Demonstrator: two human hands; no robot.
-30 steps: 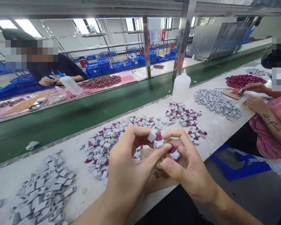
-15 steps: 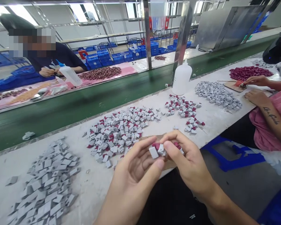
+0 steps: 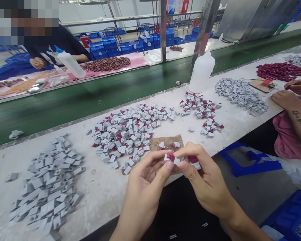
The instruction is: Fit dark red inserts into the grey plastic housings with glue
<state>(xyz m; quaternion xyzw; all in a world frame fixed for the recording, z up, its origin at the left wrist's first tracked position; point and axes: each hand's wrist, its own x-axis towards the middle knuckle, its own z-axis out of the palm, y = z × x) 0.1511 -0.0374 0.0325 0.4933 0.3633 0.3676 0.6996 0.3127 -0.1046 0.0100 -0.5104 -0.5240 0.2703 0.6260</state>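
Observation:
My left hand (image 3: 150,174) and my right hand (image 3: 203,174) meet over the table's near edge. Between their fingertips is a small grey and dark red piece (image 3: 172,157), pinched from both sides. A second red and grey piece (image 3: 194,161) sits within the curled fingers of my right hand. Just behind the hands lies a brown cardboard piece (image 3: 165,142) with two small red and grey pieces on it. To the left of it spreads a pile of grey and red pieces (image 3: 125,134).
A pile of plain grey blocks (image 3: 47,184) lies at the left. Further back stand a white bottle (image 3: 202,72) and a green conveyor belt (image 3: 90,100). A person's hand (image 3: 286,99) is at the right; another person (image 3: 62,40) sits across the belt.
The view has tilted down, showing more of the cardboard. The held piece has turned between my fingertips, and my left fingers have closed in on it. The neighbour's hands at right have moved apart from the red tool.

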